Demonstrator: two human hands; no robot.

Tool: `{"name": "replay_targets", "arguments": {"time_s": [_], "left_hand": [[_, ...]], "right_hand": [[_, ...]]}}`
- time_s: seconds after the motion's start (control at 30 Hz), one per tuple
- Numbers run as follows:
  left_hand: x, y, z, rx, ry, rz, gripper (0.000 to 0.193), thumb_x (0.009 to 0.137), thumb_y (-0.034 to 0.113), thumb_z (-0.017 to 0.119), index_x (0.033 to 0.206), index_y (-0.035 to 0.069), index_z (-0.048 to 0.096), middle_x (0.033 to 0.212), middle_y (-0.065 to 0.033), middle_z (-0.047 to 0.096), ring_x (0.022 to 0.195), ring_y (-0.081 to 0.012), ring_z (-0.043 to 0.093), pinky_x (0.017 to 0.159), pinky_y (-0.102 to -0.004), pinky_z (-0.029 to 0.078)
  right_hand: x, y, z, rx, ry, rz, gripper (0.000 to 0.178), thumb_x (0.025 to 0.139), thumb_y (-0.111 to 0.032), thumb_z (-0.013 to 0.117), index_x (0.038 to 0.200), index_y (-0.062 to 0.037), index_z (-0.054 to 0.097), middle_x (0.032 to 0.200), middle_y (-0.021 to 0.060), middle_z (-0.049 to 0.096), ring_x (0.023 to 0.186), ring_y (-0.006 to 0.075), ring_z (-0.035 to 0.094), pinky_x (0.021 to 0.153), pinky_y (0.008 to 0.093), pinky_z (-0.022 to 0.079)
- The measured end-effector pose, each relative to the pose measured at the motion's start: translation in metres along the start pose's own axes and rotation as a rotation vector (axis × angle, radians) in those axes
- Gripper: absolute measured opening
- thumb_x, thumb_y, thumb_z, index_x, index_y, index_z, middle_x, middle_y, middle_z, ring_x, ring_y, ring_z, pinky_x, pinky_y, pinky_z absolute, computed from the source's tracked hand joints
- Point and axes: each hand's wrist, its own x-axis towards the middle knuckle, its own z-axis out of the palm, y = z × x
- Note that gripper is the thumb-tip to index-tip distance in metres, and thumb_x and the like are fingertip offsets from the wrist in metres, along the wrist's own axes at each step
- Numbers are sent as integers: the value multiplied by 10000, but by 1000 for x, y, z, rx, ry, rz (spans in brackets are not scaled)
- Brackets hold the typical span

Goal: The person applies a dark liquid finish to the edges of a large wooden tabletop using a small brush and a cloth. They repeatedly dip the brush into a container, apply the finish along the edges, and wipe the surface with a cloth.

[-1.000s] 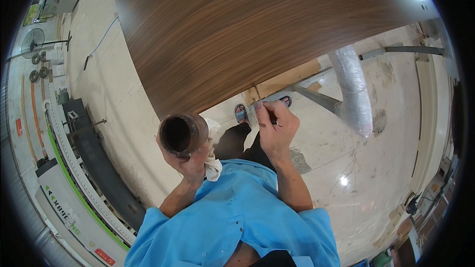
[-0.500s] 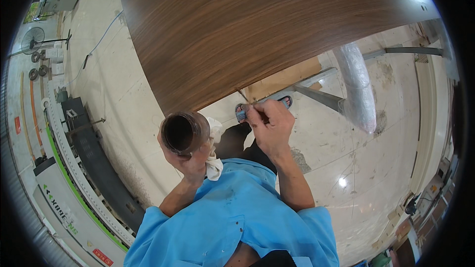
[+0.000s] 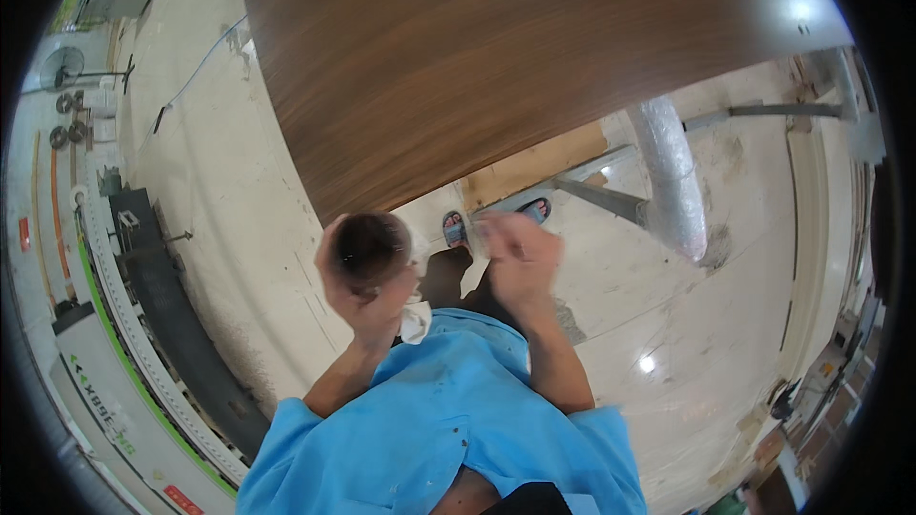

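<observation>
A round, open-topped jar (image 3: 370, 246), dark brown inside, is wrapped by my left hand (image 3: 367, 310), its mouth facing up. A crumpled white cloth (image 3: 416, 322) hangs beside the jar against the same hand. My right hand (image 3: 520, 262) is to the right, in front of my body, its thumb and fingers drawn together in a pinch. Motion blurs those fingertips, so whatever they hold cannot be made out. Beyond both hands lies a large dark wood-grain panel (image 3: 515, 67), its near edge just past the jar.
Beneath the panel are a metal leg frame (image 3: 611, 198) and a brown board (image 3: 534, 167). A plastic-wrapped roll (image 3: 673, 181) slants down at the right. A long machine (image 3: 134, 429) with a green stripe runs along the left. My sandalled foot (image 3: 455, 228) stands near the panel.
The jar and my left hand have shifted slightly right. My right hand has moved a little left and down and is now blurred. The view has turned slightly.
</observation>
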Motion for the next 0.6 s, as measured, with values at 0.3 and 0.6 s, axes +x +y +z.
{"name": "replay_targets", "arguments": {"time_s": [0.3,0.6], "left_hand": [[-1,5,82,-108,-470,53,777,680,39,851,1345,3,451,1176,-155,655,1053,-223,657,921,-341,511],[-23,19,150,-28,-443,170,696,694,15,823,1303,-8,488,1129,-165,673,1002,-237,678,882,-328,527]], "right_hand": [[9,-104,-129,-529,-99,-334,161,714,-31,761,856,-56,691,626,46,513,556,216,485,520,323,365],[42,-115,-177,-905,-293,-486,136,729,-62,752,850,-69,691,648,42,497,577,213,504,551,356,386]]}}
